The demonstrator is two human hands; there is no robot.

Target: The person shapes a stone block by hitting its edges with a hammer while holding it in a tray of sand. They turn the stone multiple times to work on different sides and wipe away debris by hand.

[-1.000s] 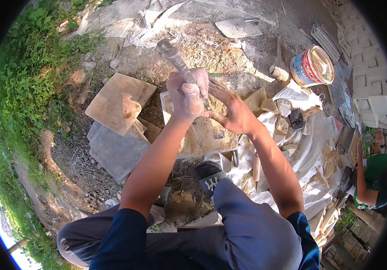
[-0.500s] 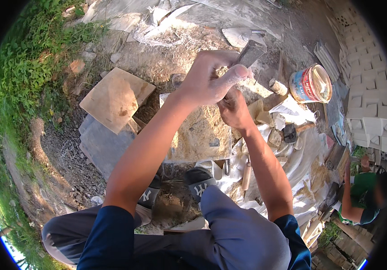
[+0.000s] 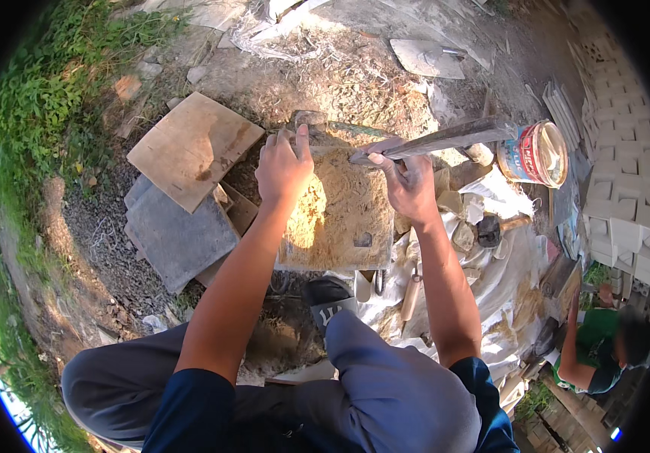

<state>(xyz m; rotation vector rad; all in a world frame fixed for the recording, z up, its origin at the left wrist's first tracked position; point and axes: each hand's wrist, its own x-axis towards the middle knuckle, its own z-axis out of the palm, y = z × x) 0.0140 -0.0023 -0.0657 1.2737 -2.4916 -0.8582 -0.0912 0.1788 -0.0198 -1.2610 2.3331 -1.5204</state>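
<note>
In front of me stands a low block or mould (image 3: 340,253), its top covered with damp tan sand or mortar (image 3: 340,204). My right hand (image 3: 413,189) grips one end of a long, dusty dark grey bar (image 3: 453,138), which slants out to the right above the block's far right corner. At the far left corner is my left hand (image 3: 285,170), fingers apart and nothing visible in it. Whether its fingertips touch the block's edge I cannot tell. A narrow greenish strip (image 3: 362,130) lies along the far edge.
Square tan board (image 3: 192,151) and grey slabs (image 3: 181,234) lie left. To the right are a paint bucket (image 3: 534,155), a hammer-like tool (image 3: 491,230) and a wooden-handled tool (image 3: 412,294) on white sheeting. A trowel (image 3: 427,59) lies beyond; another person (image 3: 600,343) works far right.
My hands have separated and come down toward the block. The bar, formerly upright between both hands, now lies nearly level in my right hand alone; my left hand has let go.
</note>
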